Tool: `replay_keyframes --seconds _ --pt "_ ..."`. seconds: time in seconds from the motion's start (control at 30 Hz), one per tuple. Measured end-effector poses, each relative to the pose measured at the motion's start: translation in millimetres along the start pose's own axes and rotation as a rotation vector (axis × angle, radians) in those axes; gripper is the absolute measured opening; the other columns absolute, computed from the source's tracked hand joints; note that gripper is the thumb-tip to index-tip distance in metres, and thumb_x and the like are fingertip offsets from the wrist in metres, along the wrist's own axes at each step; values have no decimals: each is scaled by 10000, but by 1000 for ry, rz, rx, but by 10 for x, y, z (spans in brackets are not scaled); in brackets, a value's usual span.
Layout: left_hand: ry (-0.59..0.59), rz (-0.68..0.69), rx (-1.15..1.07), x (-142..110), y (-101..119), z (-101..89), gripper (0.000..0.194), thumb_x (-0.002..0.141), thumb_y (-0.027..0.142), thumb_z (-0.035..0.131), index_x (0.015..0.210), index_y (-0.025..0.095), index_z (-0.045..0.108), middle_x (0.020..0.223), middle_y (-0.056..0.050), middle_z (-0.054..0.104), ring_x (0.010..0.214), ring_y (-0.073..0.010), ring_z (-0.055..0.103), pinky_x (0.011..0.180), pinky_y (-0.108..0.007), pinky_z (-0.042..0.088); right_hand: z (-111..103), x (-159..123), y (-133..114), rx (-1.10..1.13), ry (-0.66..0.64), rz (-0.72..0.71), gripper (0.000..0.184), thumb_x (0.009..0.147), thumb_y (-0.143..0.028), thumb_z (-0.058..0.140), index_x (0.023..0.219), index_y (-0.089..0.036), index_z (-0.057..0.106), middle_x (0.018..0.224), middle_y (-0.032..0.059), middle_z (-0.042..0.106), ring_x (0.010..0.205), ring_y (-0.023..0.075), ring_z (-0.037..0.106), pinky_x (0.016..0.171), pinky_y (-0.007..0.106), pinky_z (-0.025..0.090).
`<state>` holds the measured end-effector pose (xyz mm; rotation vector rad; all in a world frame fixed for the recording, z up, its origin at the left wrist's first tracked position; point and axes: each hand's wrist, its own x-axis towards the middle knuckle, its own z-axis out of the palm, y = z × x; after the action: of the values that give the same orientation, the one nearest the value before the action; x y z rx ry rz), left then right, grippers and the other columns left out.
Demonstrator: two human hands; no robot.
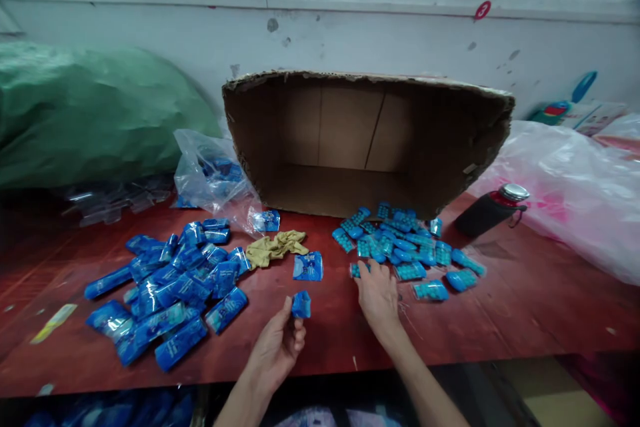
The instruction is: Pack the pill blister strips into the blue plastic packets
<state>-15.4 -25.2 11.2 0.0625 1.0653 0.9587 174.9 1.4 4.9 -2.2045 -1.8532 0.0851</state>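
Observation:
Near the front edge of the red table, my left hand (277,347) pinches a small blue printed packet (301,305) between thumb and fingers. My right hand (377,293) reaches to the near left side of a pile of teal-blue wrapped pieces (400,240). Its fingers close over one teal-blue piece (356,270), partly hidden beneath them. Another flat blue packet (308,267) lies between and beyond my hands. To the left is a heap of blue printed packets (175,287), several of them plump.
A large open cardboard box (340,127) lies behind the piles, its opening toward me. A yellowish cloth (275,248), a clear bag (215,173) with blue packets, a dark bottle (490,210) and a green sack (95,113) stand around it.

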Motion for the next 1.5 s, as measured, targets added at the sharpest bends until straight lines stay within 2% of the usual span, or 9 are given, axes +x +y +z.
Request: replay_keyframes --seconds 0.1,0.23,0.33,0.47,0.57,0.7,0.97,1.5 --pt "5 -37 -34 -4 16 0 171 783 271 521 661 160 475 425 34 495 341 -50 428 322 -129 294 18 -14 -53 -45 -55 -66 233 794 -237 512 1008 -181 587 915 133 564 874 296 483 702 395 375" --pt "40 -2 -32 45 9 -17 191 787 286 513 652 158 473 424 35 494 343 -52 438 319 -132 315 79 -131 -161 95 -39 -121 237 767 -253 557 998 -201 579 949 111 563 905 288 478 736 396 378" --pt "80 70 -8 88 -10 -17 195 777 298 526 654 153 483 422 34 498 345 -58 450 316 -138 326 108 -222 -226 421 -63 -169 233 774 -220 541 1006 -205 561 935 76 577 884 238 510 761 349 401" --pt "95 129 13 114 -34 -6 186 761 295 549 659 148 497 425 30 513 350 -65 466 319 -145 342 29 -316 -346 930 -12 -54 194 773 -214 525 964 -203 559 926 38 576 855 178 551 761 274 437" --pt "104 146 17 116 -51 -3 192 749 307 561 661 146 506 416 27 516 344 -70 468 314 -148 340 -55 -374 -456 1072 5 -41 188 765 -194 532 949 -210 568 918 23 575 858 167 553 763 258 442" --pt "104 172 16 112 -58 -10 197 748 308 562 657 142 511 416 23 520 342 -71 471 310 -150 344 -70 -429 -542 1094 20 -67 184 763 -160 535 932 -217 576 901 20 569 846 163 551 760 259 445" --pt "79 178 4 116 -61 -36 195 704 297 615 653 138 515 424 25 523 349 -71 479 315 -151 371 -24 -492 -529 1044 56 -175 228 757 -151 561 966 -240 583 935 30 530 888 172 541 771 257 452" --pt "-33 253 10 107 -29 -64 305 577 385 704 614 145 519 408 30 538 384 -97 525 351 -174 435 -100 -493 -527 1101 -45 -104 192 731 -170 584 916 -217 600 888 18 566 840 165 560 760 254 450"
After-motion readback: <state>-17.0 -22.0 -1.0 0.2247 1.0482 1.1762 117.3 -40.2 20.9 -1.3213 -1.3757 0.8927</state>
